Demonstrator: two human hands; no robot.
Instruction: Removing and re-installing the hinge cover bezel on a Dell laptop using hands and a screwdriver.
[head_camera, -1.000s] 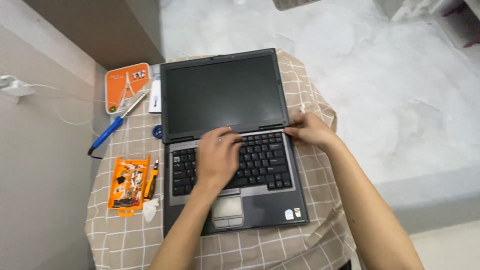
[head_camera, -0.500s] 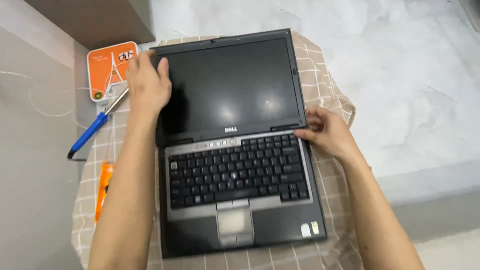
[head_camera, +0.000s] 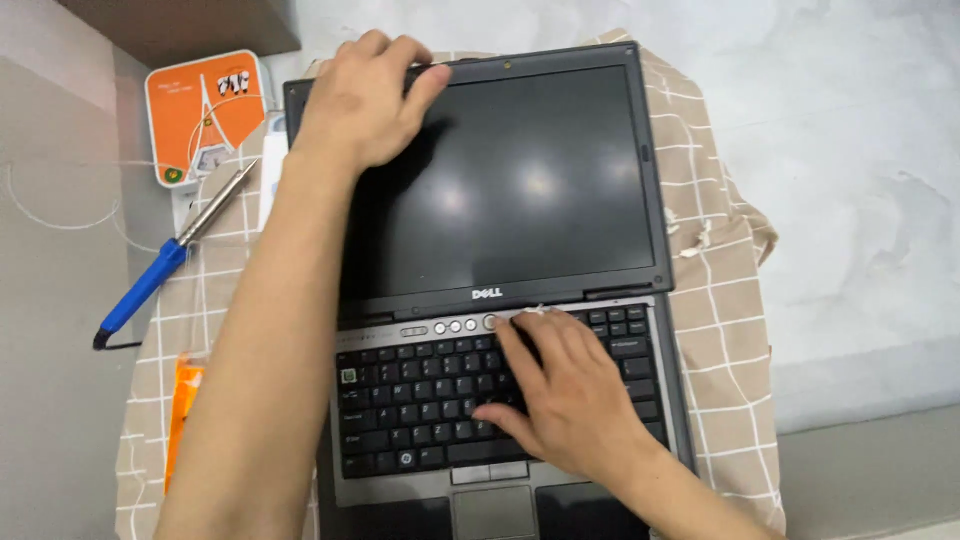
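Head view: left hand (head_camera: 365, 100) fingers curled over laptop (head_camera: 520, 190) lid top, right hand (head_camera: 565, 395) fingers flat, open on keyboard (head_camera: 420, 400).

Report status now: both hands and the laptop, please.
Left hand grips laptop lid top edge. Right hand flat on keyboard. Screen dark. Nothing blocking.

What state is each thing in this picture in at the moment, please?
Laptop: lid open, screen dark.
Left hand: gripping the lid's top edge.
Right hand: flat on the keyboard, fingertips at the button row.
Soldering iron: lying on the cloth, untouched.
Cloth: spread under the laptop, rumpled at the right.
Orange box: lying flat, closed.
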